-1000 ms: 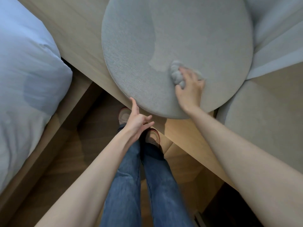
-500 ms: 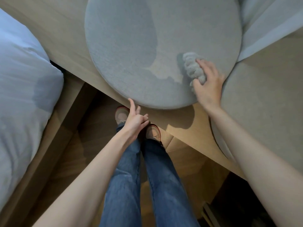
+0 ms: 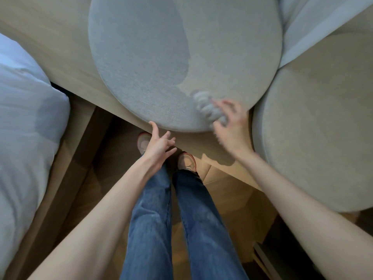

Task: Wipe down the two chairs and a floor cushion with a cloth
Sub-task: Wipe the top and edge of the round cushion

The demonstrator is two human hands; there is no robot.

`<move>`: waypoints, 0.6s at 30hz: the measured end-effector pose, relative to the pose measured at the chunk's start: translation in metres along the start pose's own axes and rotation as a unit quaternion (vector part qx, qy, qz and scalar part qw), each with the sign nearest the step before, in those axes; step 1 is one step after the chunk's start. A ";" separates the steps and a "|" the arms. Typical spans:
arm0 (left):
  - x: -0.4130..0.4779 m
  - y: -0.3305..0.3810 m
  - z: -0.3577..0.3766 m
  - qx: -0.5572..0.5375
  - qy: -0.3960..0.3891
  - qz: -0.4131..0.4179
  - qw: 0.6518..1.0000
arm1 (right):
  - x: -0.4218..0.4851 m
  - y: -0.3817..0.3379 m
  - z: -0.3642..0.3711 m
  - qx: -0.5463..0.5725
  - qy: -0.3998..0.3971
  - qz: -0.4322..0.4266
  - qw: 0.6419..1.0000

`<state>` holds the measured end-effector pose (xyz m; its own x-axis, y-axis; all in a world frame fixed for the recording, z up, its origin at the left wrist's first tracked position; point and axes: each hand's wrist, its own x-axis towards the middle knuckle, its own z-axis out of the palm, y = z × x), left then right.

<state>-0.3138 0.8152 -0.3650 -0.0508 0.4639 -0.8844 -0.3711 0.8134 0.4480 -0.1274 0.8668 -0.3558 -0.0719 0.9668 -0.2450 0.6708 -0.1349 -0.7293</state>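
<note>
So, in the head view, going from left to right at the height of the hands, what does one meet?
Pale blue-white bedding → left hand → crumpled grey cloth → right hand gripping it → beige round upholstered seat. The round grey cushion spans the middle, so omitted.

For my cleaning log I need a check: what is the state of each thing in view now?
Round cushion: lies flat, darker on its left part, paler on the right.
Cloth: bunched up, pressed on the cushion near its front edge.
Right hand: grips the cloth, blurred.
Left hand: open, one fingertip at the cushion's front edge.
Beige seat: right of the cushion, no cloth on it.
</note>
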 end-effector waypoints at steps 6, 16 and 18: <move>0.001 -0.001 -0.002 0.006 -0.017 0.007 1.000 | 0.042 0.028 -0.033 -0.045 0.132 0.146 0.979; 0.002 -0.002 -0.006 0.019 -0.019 0.010 1.000 | -0.027 -0.009 0.066 0.006 0.007 0.118 0.993; -0.001 -0.001 -0.008 0.031 -0.023 0.001 0.999 | -0.031 -0.011 0.060 0.045 -0.066 0.098 0.992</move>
<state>-0.3212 0.8110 -0.3655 -0.0074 0.4799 -0.8773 -0.3130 0.8321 0.4578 -0.1770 0.8256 -0.3786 -0.0467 0.8841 -0.4649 0.6137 -0.3418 -0.7117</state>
